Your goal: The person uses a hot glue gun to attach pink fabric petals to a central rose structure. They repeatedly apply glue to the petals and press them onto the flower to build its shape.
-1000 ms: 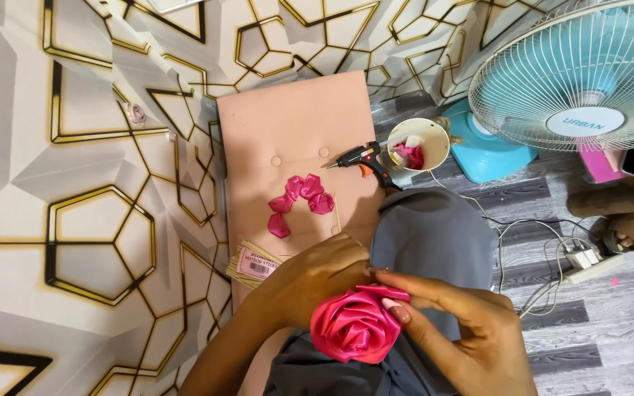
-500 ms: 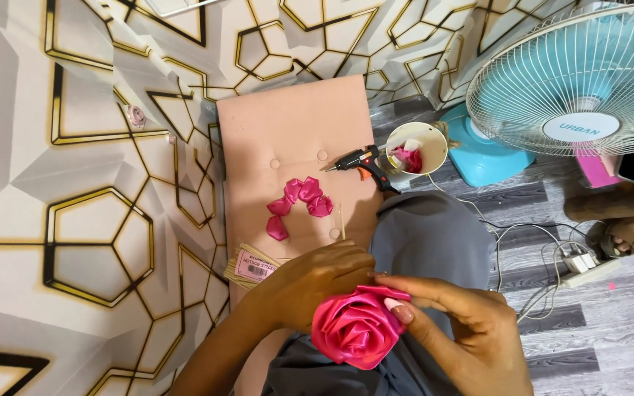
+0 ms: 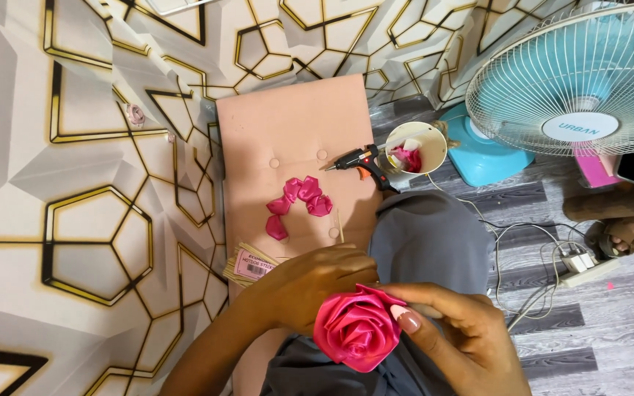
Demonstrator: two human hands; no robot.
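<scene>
We hold a pink ribbon rose: left hand and right hand fingers clamped on it, loose petals beyond it on the pink cushion.

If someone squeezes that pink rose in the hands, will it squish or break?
The pink rose looks folded from shiny ribbon, so it would probably squish softly, not break. Its glossy petals may feel a bit slippery. It seems light: the right hand pinches it with fingertips while the left hand steadies it. Pulled hard, the layers might loosen.
</scene>
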